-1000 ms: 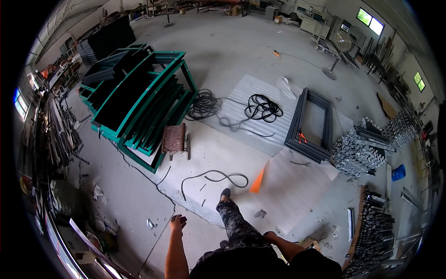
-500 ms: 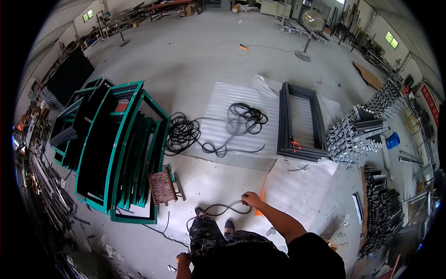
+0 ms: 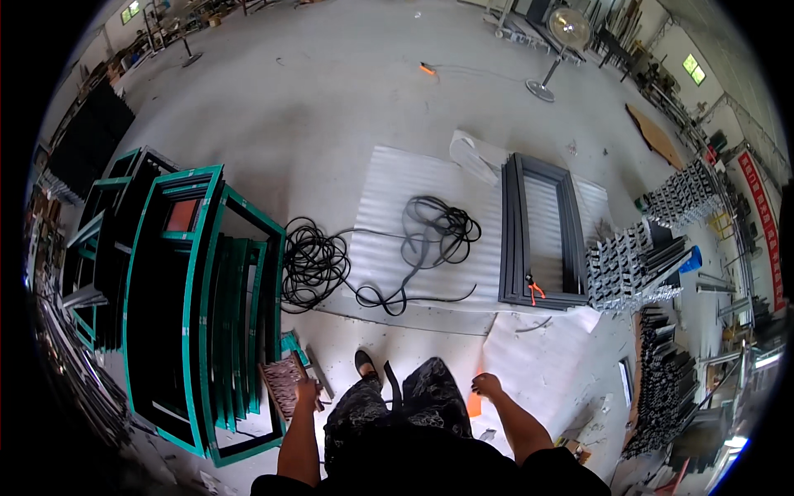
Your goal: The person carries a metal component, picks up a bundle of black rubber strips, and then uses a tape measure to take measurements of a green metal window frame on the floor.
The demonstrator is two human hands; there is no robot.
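My left hand (image 3: 308, 392) is at the right edge of a small low stool (image 3: 283, 385) with a brown woven seat, its fingers curled over that edge. Out to the right, my right hand (image 3: 488, 384) has its fingers curled together above an orange piece (image 3: 474, 404) on the floor sheet; what they hold, if anything, is too small to make out. Between my legs a short length of black rubber strip (image 3: 392, 383) sticks up, the rest hidden by my trousers. Ahead lie two tangled coils of black strip, one on the floor (image 3: 316, 264) and one on white foam sheeting (image 3: 447, 230).
Green-edged frames (image 3: 198, 322) stand stacked on the left beside the stool. Grey frames (image 3: 513, 240) lie piled on the foam sheet, with orange-handled pliers (image 3: 535, 287) on them. Bundled metal profiles (image 3: 628, 269) are at the right. A standing fan (image 3: 542, 89) is farther off.
My left hand has come up and forward to the stool. My right hand has moved right and slightly down, away from the black strip it was pinching. The view has shifted and my legs are bent more.
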